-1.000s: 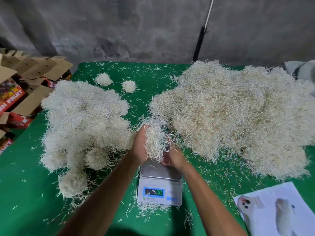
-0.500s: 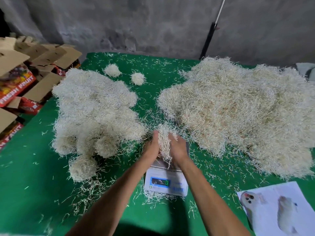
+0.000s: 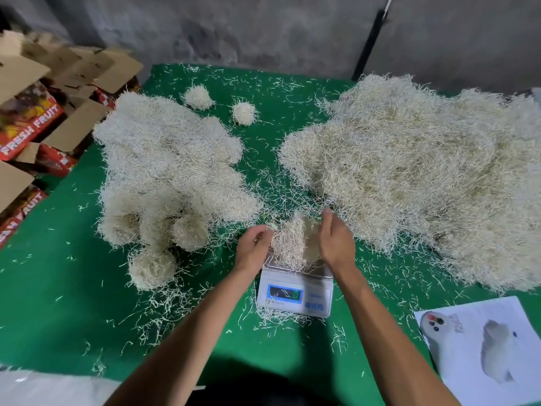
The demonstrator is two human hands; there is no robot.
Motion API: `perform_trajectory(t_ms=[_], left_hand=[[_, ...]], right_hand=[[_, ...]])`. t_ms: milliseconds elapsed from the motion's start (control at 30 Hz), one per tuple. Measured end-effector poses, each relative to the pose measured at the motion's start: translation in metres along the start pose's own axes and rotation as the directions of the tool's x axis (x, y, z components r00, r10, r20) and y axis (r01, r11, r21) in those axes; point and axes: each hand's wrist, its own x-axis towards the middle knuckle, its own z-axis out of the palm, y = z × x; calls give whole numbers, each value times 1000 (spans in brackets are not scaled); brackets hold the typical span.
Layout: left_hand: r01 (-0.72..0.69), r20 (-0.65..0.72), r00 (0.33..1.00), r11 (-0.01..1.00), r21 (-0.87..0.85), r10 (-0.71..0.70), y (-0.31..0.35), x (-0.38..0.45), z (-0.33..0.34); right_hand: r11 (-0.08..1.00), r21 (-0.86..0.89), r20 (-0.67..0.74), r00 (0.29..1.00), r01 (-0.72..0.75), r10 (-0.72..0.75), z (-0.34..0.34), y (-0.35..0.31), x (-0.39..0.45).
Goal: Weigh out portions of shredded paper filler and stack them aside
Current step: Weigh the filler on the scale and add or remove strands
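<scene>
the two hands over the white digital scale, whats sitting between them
In the head view, a clump of pale shredded paper filler sits on the scale between the left hand and the right hand.

Paper clump (image 3: 294, 244) on scale (image 3: 295, 291)
</scene>
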Motion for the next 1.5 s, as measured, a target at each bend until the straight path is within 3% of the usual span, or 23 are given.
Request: perform_trajectory(t_ms=[133,333,800,1133,1267,1400,1500], left_hand=[[1,13,1000,998,-58,0,2,0,-5],[18,27,1000,979,-205,-12,-1,-6,-16],[-14,124,992,999,-49,20,-22,4,-35],[-19,39,999,993,-118,24,-13,-6,-21],[-12,-14,1000,998,-57,11,-11,-2,-11],[70,81,995,994,-88,-63,4,7,13],[73,136,988,996,51,-79,15,12,38]], right_hand=[[999,-14,-5,999,-52,52,-8,11,-2],[993,4,105,987,-119,118,-12,32,-24],[990,27,216,968,-135,127,-26,63,-44],[980,144,38,990,-141,137,-12,57,-44],[959,229,10,986,-167,169,-5,58,-37],[939,267,133,973,-217,187,10,46,-23],[899,312,264,937,-308,229,28,32,-18]])
